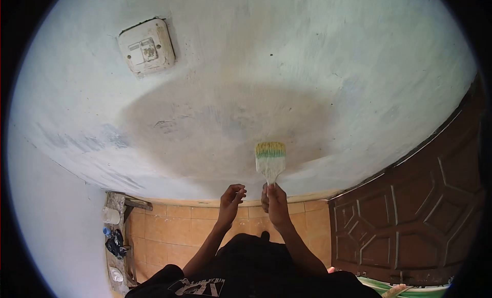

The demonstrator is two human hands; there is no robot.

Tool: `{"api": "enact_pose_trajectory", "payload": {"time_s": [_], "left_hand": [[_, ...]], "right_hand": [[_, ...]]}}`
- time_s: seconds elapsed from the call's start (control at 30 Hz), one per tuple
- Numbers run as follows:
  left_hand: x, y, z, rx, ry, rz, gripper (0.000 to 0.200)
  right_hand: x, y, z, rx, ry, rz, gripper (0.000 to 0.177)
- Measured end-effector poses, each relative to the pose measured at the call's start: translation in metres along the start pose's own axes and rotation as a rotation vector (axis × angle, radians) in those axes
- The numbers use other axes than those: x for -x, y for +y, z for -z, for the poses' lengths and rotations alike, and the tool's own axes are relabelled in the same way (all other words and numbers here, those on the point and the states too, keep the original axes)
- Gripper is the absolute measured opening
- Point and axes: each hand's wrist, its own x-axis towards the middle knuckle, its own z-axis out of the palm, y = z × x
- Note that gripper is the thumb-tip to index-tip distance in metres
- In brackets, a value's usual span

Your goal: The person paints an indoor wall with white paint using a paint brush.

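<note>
A wide paintbrush (270, 165) with yellow bristles, green near their base, stands upright with its bristles up. My right hand (277, 201) is closed around its handle. To the left of it, my left hand (232, 200) is raised with its fingers curled and thumb near the fingertips; whether anything small is between them cannot be made out. Behind both hands rises a pale, patchy wall (230, 113) with grey smudges and a large shadow. The brush appears in front of the wall; contact with it cannot be told.
A worn switch plate (147, 47) is on the wall at upper left. At lower left a wooden bench (117, 200) holds a white container (110, 215), a blue item and a black bag (116, 244). A dark carved door (410, 216) stands right, above orange floor tiles (169, 229).
</note>
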Motion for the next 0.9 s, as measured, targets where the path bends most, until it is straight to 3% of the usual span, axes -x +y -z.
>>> {"api": "enact_pose_trajectory", "payload": {"time_s": [0.17,0.37,0.47,0.57,0.73,0.8,0.9], "left_hand": [[-0.002,-0.002,-0.004,0.000,-0.003,-0.019,0.022],[0.003,-0.007,0.000,0.020,0.014,-0.014,0.022],[0.007,-0.009,0.001,0.018,0.024,-0.002,0.022],[0.010,-0.007,0.003,0.003,0.037,0.003,0.022],[0.009,-0.004,0.003,0.008,0.055,-0.009,0.022],[0.009,-0.002,0.001,0.002,0.054,-0.006,0.022],[0.009,0.001,-0.002,-0.010,0.024,-0.027,0.022]], "right_hand": [[-0.023,0.061,0.034,0.010,0.085,-0.062,0.033],[-0.006,0.128,0.056,0.043,0.208,-0.427,0.034],[-0.013,0.102,0.053,0.048,0.131,-0.312,0.033],[-0.004,0.036,0.025,-0.075,0.072,-0.329,0.033],[0.000,-0.028,0.002,-0.006,0.003,-0.026,0.034],[-0.008,-0.041,0.000,-0.034,-0.006,0.054,0.033],[-0.022,-0.007,0.013,-0.097,0.041,0.016,0.033]]}}
